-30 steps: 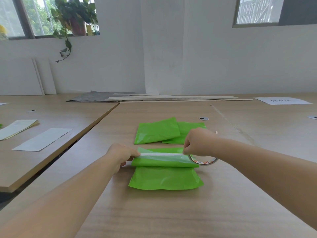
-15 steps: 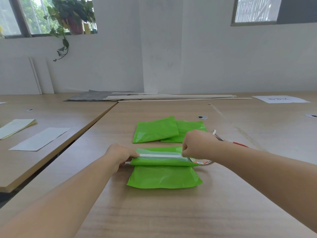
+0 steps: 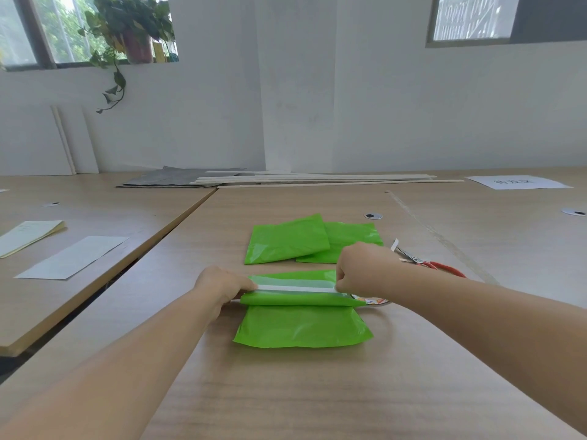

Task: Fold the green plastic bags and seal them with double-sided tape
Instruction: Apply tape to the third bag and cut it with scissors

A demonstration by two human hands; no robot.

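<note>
Hands (image 3: 222,289) (image 3: 365,272) in apparent pinch at tape strip (image 3: 295,288) ends atop green bag (image 3: 301,328)

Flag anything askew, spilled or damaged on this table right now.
Nothing spilled or damaged. The two finished bags at the back sit untidily: the left folded bag lies tilted, overlapping the right folded bag instead of stacking square. A small white strip lies loose by the tips of the scissors.
</note>
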